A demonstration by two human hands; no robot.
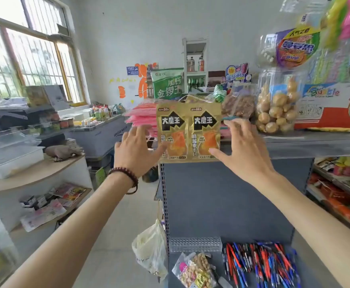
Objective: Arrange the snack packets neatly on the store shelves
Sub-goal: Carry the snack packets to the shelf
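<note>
Two gold snack packets [188, 132] with black labels and orange pictures stand upright side by side at the left end of the top shelf [315, 142]. My left hand [137, 150], with a bead bracelet on its wrist, is spread open at the left packet's left edge, thumb near its lower corner. My right hand [242, 146] is spread open at the right packet's right edge, thumb tip by its lower corner. Neither hand grips a packet. A stack of pink packets [141, 115] lies behind the left hand.
A green bag [167, 84], bagged brown snacks [239, 104] and a clear bag of round balls [276, 109] crowd the shelf top. Below lie pens [263, 265], a nut packet [197, 271] and a hanging white plastic bag [151, 246]. A curved counter [35, 173] stands left.
</note>
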